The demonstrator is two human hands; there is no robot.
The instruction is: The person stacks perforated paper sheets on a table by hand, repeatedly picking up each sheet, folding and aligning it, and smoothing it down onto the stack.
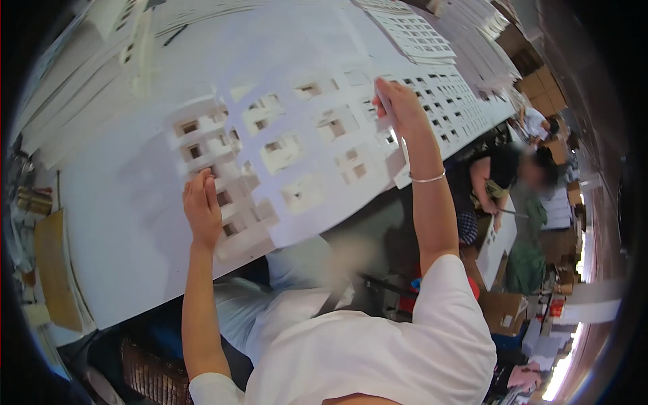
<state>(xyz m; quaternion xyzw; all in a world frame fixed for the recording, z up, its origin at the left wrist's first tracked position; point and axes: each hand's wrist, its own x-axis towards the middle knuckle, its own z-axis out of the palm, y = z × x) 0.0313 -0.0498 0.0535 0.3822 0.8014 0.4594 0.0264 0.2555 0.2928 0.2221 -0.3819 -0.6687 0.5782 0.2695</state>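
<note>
A large white board (305, 138) with rows of square cut-outs lies across the worktable in front of me, smeared by motion. It partly overlaps a second sheet with smaller cut-outs (445, 101) on the right. My left hand (202, 202) is closed at the board's left part, its fingertips at one of the square openings. At the far right end, my right hand (399, 106), a bracelet on its wrist, grips the board's edge, which looks raised from the table. The fingertips of both hands are partly hidden.
Stacked white sheets (47, 125) lie at the left, and a perforated stack (418, 37) at the back right. A dark pen-like object (175, 35) rests on the white table (128, 263). Another person (496, 179) works at the right near cardboard boxes (540, 91).
</note>
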